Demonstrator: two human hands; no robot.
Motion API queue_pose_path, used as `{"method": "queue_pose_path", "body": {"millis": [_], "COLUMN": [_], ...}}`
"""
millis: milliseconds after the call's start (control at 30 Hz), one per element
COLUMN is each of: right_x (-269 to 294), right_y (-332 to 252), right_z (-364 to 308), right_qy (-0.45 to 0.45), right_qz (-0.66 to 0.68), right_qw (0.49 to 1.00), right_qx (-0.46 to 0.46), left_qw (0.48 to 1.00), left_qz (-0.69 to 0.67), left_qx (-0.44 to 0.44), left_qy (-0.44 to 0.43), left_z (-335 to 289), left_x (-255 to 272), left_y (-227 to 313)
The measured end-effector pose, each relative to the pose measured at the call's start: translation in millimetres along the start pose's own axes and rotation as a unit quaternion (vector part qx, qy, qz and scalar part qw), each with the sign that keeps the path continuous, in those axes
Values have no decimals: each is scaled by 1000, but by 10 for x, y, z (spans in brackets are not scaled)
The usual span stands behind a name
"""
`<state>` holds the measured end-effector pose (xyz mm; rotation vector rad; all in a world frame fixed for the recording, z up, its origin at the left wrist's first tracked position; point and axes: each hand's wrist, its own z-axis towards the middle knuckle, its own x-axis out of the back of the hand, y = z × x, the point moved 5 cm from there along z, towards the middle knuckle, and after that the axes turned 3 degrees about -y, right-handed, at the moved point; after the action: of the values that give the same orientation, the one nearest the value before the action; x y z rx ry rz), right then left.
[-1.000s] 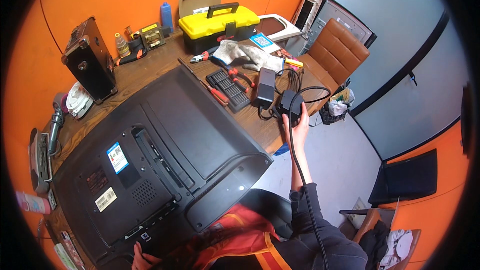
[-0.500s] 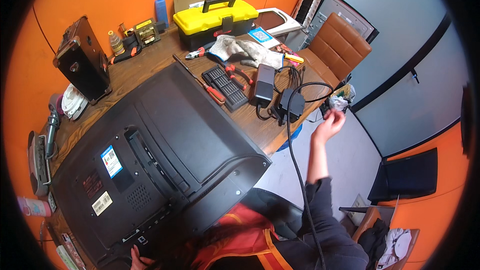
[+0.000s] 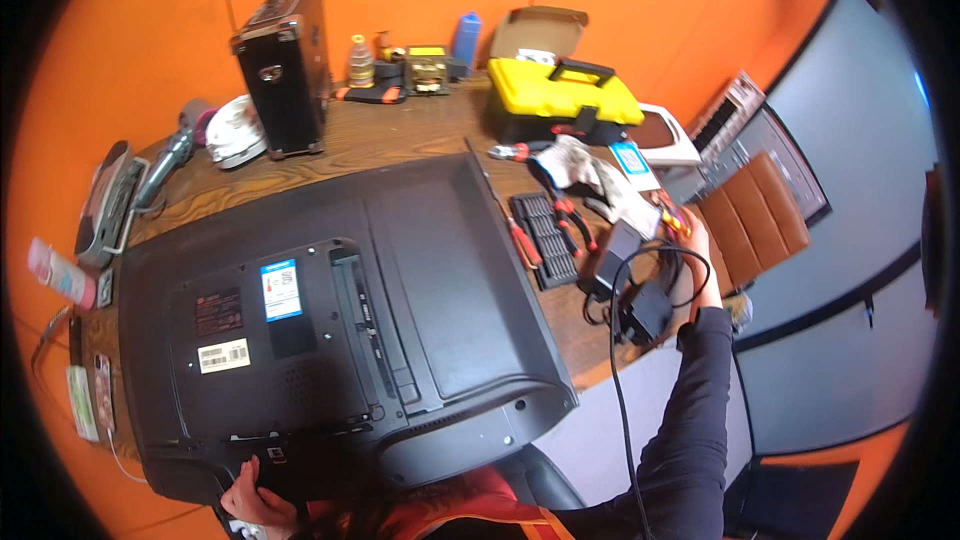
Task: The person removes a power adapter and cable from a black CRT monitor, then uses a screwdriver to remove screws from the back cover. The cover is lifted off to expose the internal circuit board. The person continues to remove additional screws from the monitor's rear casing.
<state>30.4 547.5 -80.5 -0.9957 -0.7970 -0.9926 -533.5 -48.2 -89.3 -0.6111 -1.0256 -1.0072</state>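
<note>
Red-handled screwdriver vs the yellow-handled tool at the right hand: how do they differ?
Colour: the red-handled screwdriver has a mostly red grip; the yellow-handled tool shows yellow with some red.
Visibility: the screwdriver's long shaft shows; the tool is blurred and partly hidden by the right hand.
Place: the screwdriver lies beside the black display, untouched; the tool is by the glove, at the fingertips.
Shared: both are right of the display.

One left hand [image 3: 258, 502] and one right hand [image 3: 692, 240] show. The table [image 3: 395, 133] bears one large black panel [image 3: 445, 285]; along the far edge stand one yellow-lidded toolbox [image 3: 545, 95] and one blue bottle [image 3: 466, 38]. Toward the right edge lie two black corded boxes [image 3: 645, 314], one bit case [image 3: 544, 240] and one pair of red-handled pliers [image 3: 574, 228].
</note>
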Motion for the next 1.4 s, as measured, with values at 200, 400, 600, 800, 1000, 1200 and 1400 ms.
{"method": "queue_pose_path", "body": {"millis": [200, 400, 600, 800, 1000, 1200, 1400], "right_x": [-284, 468, 1298, 1649, 1079, 579, 641], "right_y": [217, -263, -1116, -1126, -325, -356, -1739], "right_z": [189, -62, -696, -1538, -3174, -4851, -4597], "right_qy": [-77, 232, 170, 303, 365, 207, -32], "right_qz": [-164, 8, 200, 330, 323, 7, 120], "right_qw": [983, 973, 964, 894, 852, 943, 992], "right_qx": [-37, -12, 46, -7, -190, -261, -37], "left_qw": [999, 972, 987, 982, 990, 982, 960], "left_qz": [34, 28, 31, -21, -68, -165, -251], "left_qx": [-12, -86, -16, -6, 35, -4, -104], "left_qy": [8, 218, 160, 185, 114, 90, 64], "left_z": [-44, 100, 164, 243, 204, 243, 208], "left_x": [-78, -102, 34, 91, 209, 319, 274], "left_y": [-33, -28, 166, 291, 295, 381, 648]}}
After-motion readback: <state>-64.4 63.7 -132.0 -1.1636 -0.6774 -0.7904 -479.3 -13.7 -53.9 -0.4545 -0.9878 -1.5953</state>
